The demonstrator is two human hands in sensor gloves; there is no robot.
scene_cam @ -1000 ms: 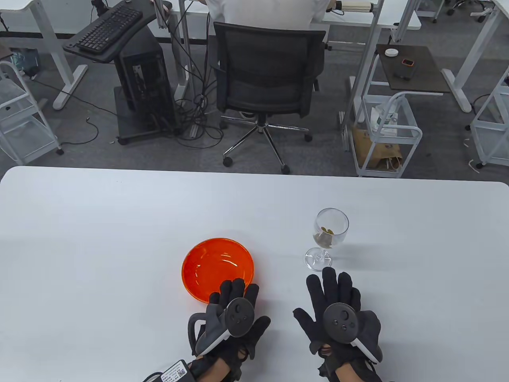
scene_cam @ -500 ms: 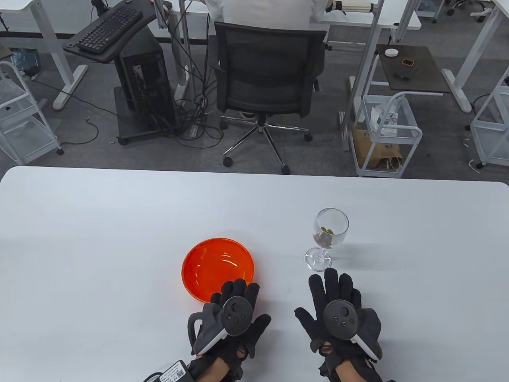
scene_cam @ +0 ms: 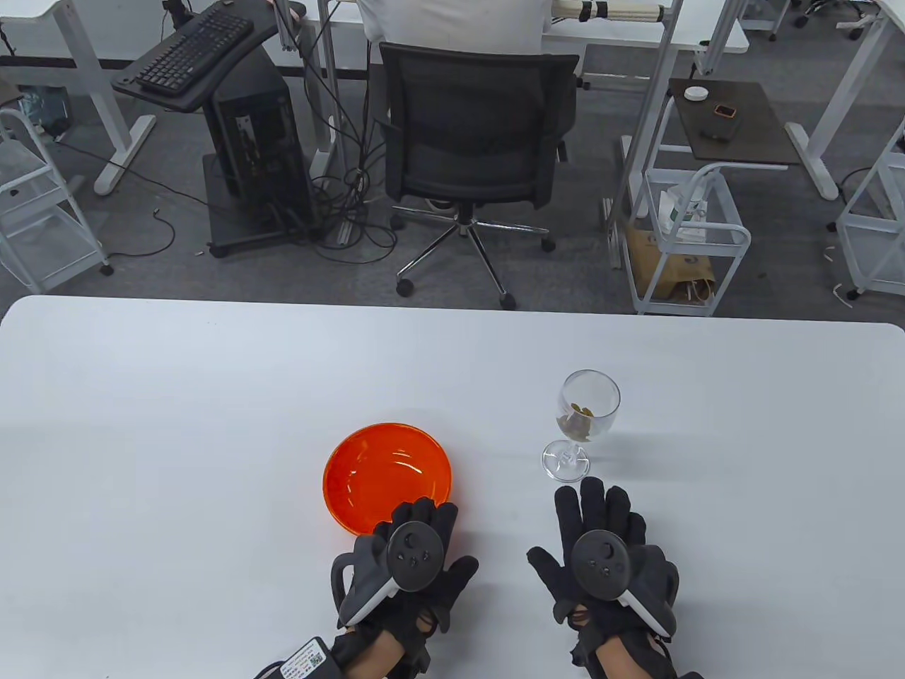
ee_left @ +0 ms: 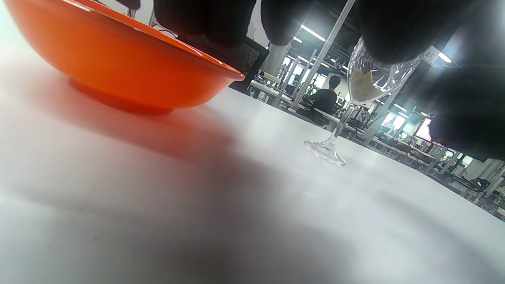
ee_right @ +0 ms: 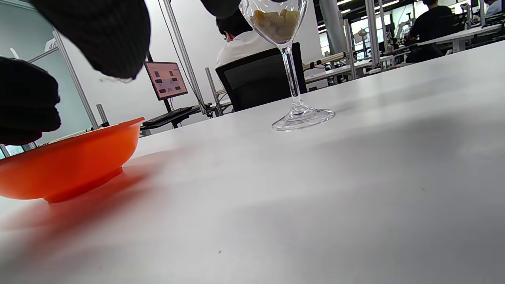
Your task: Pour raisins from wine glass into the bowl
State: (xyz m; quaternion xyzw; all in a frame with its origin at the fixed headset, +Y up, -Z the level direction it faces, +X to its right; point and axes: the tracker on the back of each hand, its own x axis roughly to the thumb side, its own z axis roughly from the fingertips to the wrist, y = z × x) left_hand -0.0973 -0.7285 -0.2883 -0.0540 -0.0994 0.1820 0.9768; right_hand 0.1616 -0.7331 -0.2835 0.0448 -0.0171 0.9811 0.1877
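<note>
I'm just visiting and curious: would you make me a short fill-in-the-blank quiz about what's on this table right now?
1. The raisins sit inside the ____.
2. The bowl is coloured ____.
3. The wine glass stands upright, nearest the person's ____ hand.
4. The right hand and left hand both hold ____.

Missing words: wine glass; orange; right; nothing

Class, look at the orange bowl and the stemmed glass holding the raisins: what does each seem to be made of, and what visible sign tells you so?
Round orange bowl: probably glossy translucent plastic, since light glows through its wall and highlights streak the rim; tinted glass is possible.
Clear stemmed wine glass: glass or clear acrylic, smooth and shiny; the pale raisins and the room behind show straight through it.
</note>
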